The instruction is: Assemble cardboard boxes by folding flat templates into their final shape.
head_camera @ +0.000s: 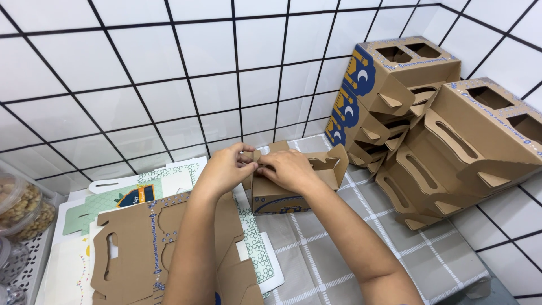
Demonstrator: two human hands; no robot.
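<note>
Head view: both hands meet over a half-folded cardboard box [293,186] on the checked surface [316,254]. Left hand [226,166] and right hand [291,169] fingers pinch its top flaps, steadying them. Flat blanks [141,248] lie left within reach; finished boxes [429,113] stacked in corner.

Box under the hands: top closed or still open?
Open. The cardboard box stands upright; its handle flap sticks up on the right while both hands, left hand and right hand, press the top flaps.

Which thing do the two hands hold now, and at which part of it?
Both hands hold a small brown cardboard box. The left hand and the right hand pinch its top flaps, pressed together at the box's upper edge.
</note>
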